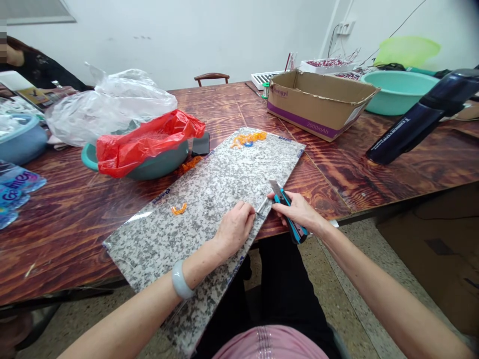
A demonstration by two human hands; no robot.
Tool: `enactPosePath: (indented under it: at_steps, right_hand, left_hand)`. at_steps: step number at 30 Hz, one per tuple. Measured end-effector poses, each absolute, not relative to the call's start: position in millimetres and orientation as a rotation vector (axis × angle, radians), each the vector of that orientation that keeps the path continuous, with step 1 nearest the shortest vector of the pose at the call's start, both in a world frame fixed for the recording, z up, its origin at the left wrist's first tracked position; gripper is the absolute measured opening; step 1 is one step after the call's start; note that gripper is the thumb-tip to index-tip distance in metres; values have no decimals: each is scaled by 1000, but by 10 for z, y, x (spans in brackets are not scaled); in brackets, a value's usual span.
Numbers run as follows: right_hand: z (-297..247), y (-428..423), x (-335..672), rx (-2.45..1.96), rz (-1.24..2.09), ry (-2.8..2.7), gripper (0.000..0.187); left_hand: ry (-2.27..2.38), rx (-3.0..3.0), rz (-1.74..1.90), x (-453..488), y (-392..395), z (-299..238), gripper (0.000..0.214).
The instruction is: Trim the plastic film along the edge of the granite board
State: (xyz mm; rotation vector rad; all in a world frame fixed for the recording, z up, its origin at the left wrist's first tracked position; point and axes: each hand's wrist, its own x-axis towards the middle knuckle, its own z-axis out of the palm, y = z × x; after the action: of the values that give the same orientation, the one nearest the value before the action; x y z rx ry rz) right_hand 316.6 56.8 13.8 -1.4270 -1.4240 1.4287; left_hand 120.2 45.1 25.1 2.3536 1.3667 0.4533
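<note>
Right hand (296,211) was closed tight round a utility knife (289,218), teal n black grip w/ a grey metal nose sticking out past the fingers, pointing away from me. Left hand (235,229) was curled down on the edge of a speckled granite-look slab (160,244), right by a thin silver metal tube (262,205). Tube sat at the slab edge btw both hands, v close to the knife nose. Can't tell if left hand was pinching it or just pressing near it. Pale smooth bangle (182,279) on left wrist.

Slab was long, flat n rectangular, w/ blue print along its edges, lying at an angle n overhanging the table edge by my lap. Ahead n left of left hand was a small curved orange piece (178,209), w/ plenty of open slab round it. Far end, well past both hands, had a heap of orange bits w/ some blue (249,139).

Beyond the slab: red plastic bag (149,144) over a teal-rimmed basin (89,158), black phone (201,143) just beside it. Right of right hand was open scorched-grain wood table (348,174), then a cardboard box (318,102).
</note>
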Motion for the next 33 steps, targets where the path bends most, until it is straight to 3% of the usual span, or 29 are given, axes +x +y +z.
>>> enactPosePath:
  at_steps: [7,16,33]
  right_hand:
    - [169,578,3191,-1484,1350,-1534,31]
    - [366,374,3217,-1604,655,-2062,23]
    - [360,102,2920,-1881,220,-2598,19]
  left_hand:
    - [1420,2358,406,1218,435,255,14]
    - [1548,2396,235,1287,390,322,17]
    - [1620,2459,114,1321,363,292,19]
